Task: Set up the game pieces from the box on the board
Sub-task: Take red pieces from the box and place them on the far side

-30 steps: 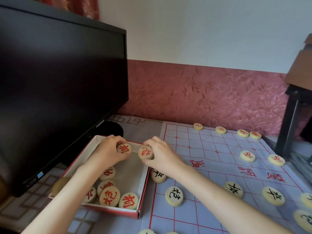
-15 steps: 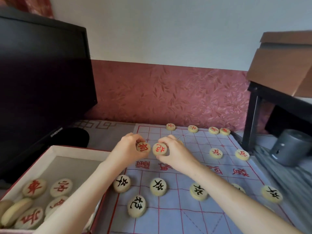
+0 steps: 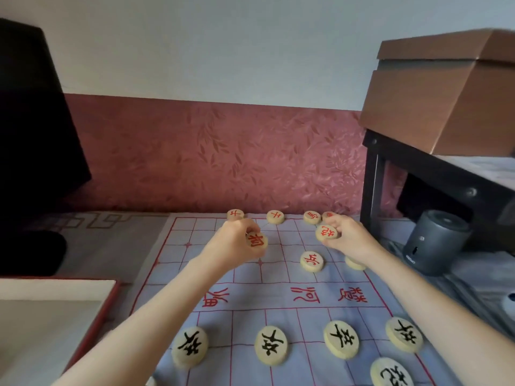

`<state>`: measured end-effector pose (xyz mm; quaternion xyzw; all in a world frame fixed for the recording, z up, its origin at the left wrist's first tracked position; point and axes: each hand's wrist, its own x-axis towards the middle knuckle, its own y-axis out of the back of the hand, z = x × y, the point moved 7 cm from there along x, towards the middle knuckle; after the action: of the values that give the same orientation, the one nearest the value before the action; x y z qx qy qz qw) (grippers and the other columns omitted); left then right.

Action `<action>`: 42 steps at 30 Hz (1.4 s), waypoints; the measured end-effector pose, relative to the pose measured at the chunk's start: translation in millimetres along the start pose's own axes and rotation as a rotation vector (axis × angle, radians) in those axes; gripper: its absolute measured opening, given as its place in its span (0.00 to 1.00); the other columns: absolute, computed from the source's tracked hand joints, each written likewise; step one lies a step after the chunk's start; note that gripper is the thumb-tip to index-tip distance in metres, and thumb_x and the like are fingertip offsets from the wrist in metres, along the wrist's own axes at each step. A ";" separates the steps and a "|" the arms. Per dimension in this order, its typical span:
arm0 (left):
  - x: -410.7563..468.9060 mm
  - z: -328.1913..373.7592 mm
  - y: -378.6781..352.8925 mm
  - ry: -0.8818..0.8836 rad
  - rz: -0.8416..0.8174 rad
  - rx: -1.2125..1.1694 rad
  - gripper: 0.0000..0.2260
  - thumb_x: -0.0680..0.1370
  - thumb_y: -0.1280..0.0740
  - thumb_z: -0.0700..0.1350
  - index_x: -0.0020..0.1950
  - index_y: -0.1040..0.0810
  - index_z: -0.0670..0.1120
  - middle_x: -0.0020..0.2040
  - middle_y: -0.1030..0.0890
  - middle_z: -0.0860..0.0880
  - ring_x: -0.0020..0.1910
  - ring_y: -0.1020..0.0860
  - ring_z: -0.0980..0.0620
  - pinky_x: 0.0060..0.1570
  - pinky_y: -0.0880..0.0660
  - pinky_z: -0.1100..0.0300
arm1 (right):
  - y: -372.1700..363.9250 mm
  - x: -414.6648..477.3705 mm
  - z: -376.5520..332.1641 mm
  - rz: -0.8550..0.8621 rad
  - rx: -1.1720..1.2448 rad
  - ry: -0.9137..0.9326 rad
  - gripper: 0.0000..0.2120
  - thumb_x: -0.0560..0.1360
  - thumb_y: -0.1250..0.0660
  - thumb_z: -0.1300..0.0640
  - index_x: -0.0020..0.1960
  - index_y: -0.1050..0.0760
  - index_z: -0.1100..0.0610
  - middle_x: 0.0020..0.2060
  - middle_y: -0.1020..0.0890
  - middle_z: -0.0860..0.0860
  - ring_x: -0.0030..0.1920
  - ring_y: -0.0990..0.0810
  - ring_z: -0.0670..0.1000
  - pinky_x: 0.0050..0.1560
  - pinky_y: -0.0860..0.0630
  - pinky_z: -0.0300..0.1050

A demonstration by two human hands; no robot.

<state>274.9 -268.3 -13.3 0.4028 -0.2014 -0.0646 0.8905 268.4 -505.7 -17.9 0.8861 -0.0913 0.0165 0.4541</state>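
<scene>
Black monitor (image 3: pixel 36 151) far left, brown cardboard box (image 3: pixel 446 96) atop dark shelf (image 3: pixel 418 160) far right, grey cylindrical device (image 3: pixel 434 240) beneath it, patterned red wall panel (image 3: pixel 211 154) behind.

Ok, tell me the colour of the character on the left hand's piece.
Red, on the piece; head view.

Left hand (image 3: pixel 237 243): bare, with smooth rounded knuckles.
Right hand (image 3: pixel 348 240): bare too; the back of it is smooth and even.
Wrists: bare and slim, each one passing into the arm without any edge of cloth.
Left forearm (image 3: pixel 156 310): bare on all the length that one can see, slender and smooth.
Right forearm (image 3: pixel 434 310): the same, bare and slender.
Fingernails: too blurred to tell anything.
Clothing: cannot be told; only bare arms are seen.
</scene>
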 end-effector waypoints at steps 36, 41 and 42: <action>145.9 5.3 -107.3 -0.036 -0.081 0.194 0.22 0.72 0.31 0.52 0.64 0.26 0.48 0.63 0.27 0.45 0.64 0.34 0.44 0.63 0.33 0.52 | -3.2 27.1 34.9 0.145 0.081 0.185 0.18 0.74 0.33 0.57 0.63 0.28 0.50 0.50 0.25 0.42 0.58 0.29 0.47 0.63 0.32 0.45; 145.9 3.6 -115.4 -0.054 -0.108 0.255 0.21 0.73 0.33 0.55 0.64 0.26 0.50 0.65 0.26 0.47 0.65 0.34 0.45 0.64 0.36 0.52 | -6.9 27.8 36.7 0.144 0.089 0.186 0.18 0.74 0.32 0.57 0.62 0.27 0.49 0.52 0.24 0.45 0.56 0.29 0.45 0.60 0.34 0.39; 145.0 2.0 -116.4 -0.051 -0.109 0.264 0.21 0.73 0.33 0.55 0.64 0.26 0.50 0.64 0.26 0.48 0.65 0.34 0.45 0.63 0.36 0.52 | -7.6 27.7 37.0 0.140 0.088 0.182 0.18 0.74 0.32 0.57 0.63 0.27 0.49 0.52 0.23 0.45 0.56 0.29 0.44 0.58 0.35 0.37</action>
<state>411.7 -387.5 -54.2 0.5250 -0.2084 -0.0959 0.8196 295.0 -535.3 -42.6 0.8914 -0.1105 0.1327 0.4190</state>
